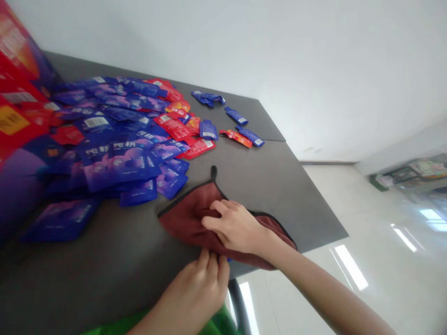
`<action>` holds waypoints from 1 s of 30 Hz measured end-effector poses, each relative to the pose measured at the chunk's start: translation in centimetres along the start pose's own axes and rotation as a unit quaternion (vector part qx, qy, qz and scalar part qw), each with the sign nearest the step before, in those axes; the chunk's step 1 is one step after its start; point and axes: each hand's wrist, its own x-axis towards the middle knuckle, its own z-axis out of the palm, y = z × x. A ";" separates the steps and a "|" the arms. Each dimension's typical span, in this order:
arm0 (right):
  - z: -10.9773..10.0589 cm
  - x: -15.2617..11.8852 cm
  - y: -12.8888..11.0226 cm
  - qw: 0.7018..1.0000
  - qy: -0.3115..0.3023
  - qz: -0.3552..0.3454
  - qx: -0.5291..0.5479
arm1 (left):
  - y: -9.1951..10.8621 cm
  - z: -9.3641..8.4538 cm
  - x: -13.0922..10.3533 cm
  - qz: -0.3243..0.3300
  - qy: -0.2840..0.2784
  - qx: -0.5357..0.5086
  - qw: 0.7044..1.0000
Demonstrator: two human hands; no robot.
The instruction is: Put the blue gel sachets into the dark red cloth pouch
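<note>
A brown cloth point(188, 209) with black edging and a small black loop lies rumpled near the table's front edge. From above, my right hand point(237, 228) presses on it, fingers bent and closed on a fold. Just below, my left hand point(206, 284) has its fingers closed at the cloth's near edge, the fingertips partly hidden by it. A small blue bit point(229, 259) shows beside those fingertips under the cloth; what it belongs to is covered.
A heap of blue-purple pouches point(118, 158) and red pouches point(178, 128) covers the left of the grey table point(258, 181). Several loose pouches lie farther back, including an orange-red one point(237, 138). Large upright packs point(21, 83) stand far left. The table's right edge drops to a shiny floor point(349, 209).
</note>
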 end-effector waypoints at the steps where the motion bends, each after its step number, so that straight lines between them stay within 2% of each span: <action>1: 0.6 0.7 0.7 1.000 -0.005 0.007 -0.005 | 0.1 0.3 -0.1 0.001 0.015 0.008 1.000; 4: 1.2 3.2 4.3 0.995 -0.001 0.096 -0.024 | 0.4 0.5 -0.1 -0.006 0.038 0.034 0.999; 6: 0.3 4.4 6.7 0.984 0.014 0.175 -0.031 | 0.4 0.2 0.1 -0.001 0.019 0.046 0.999; 8: -1.1 4.3 7.4 0.976 0.058 0.211 -0.007 | 0.4 -0.1 0.2 0.000 0.001 0.054 0.999; 10: -2.6 2.8 6.0 0.976 0.117 0.176 0.050 | 0.5 -0.2 0.2 -0.010 0.002 0.053 0.999; 12: -3.2 0.6 3.0 0.981 0.136 0.093 0.106 | 0.6 0.0 0.0 -0.011 0.014 0.044 0.999; 14: -2.9 -1.4 -0.1 0.993 0.054 -0.004 0.104 | 0.7 0.3 -0.2 0.010 0.028 0.026 0.999; 16: -1.8 -2.2 -1.7 0.997 -0.003 -0.034 0.074 | 0.6 0.4 -0.3 0.025 0.030 0.021 0.999; 18: -0.5 -1.3 -1.1 0.999 -0.021 -0.029 0.035 | 0.4 0.3 -0.2 0.027 0.035 0.035 0.998; 21: 0.7 1.8 2.5 1.000 -0.013 0.021 -0.019 | 0.2 0.2 -0.1 0.027 0.055 0.050 0.997; 23: 0.5 3.8 5.2 0.996 -0.002 0.077 -0.048 | 0.2 0.3 -0.2 0.015 0.053 0.044 0.998; 25: -0.5 4.6 6.7 0.990 0.023 0.126 -0.057 | 0.3 0.2 -0.2 0.001 0.028 0.043 0.999; 27: -1.9 4.0 6.2 0.987 0.062 0.140 -0.039 | 0.4 0.0 -0.1 -0.007 0.008 0.048 0.999; 30: -3.3 1.3 2.6 0.992 0.094 0.080 -0.004 | 0.5 -0.4 0.2 -0.002 0.011 0.043 0.999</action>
